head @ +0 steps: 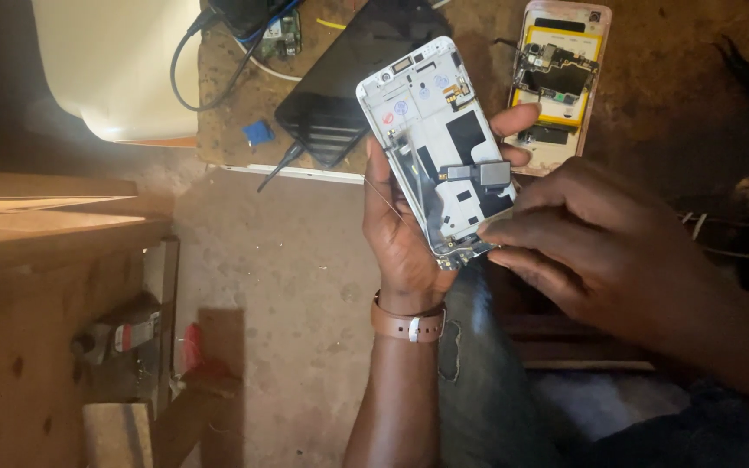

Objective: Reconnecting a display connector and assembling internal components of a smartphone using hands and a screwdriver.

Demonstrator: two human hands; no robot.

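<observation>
My left hand (396, 230) holds a white phone frame (431, 130) with its open inner side up, fingers wrapped round both edges. A small grey component (489, 173) on a flat cable lies on the frame's lower part. My right hand (595, 247) is at the frame's lower right corner, its fingertips pressed against the bottom edge; whether it pinches anything is hidden. A brown strap (409, 325) circles my left wrist.
On the worn brown bench lie a black phone (340, 87) with a cable plugged in, an opened phone (561, 78) showing its circuit board, a small blue piece (258, 133) and a green board (281, 36). A pale rounded thing (114, 65) stands at the left, above a wooden ledge (45, 212).
</observation>
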